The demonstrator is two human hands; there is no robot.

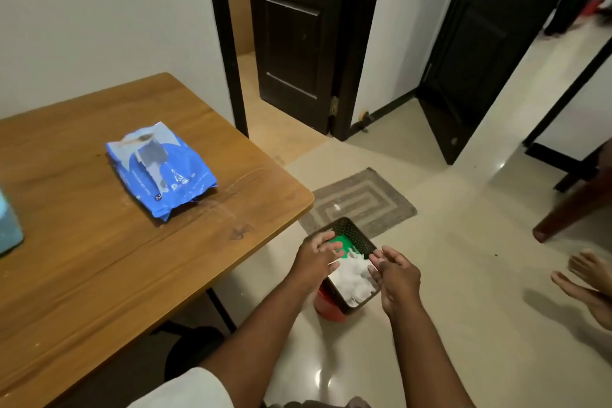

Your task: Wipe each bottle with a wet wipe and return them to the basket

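Both hands' grips loose, fingers apart over black basket with crumpled white wipes.

Home, dark panelled doors, doormat

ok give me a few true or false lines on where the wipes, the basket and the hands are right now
1. The blue wet wipe pack lies on the wooden table. True.
2. The dark basket stands on the table. False: it is down on the floor beside the table.
3. Both the left hand and the right hand are over the basket. True.
4. The right hand grips a bottle. False: it holds nothing.
5. A grey mat lies beyond the basket. True.
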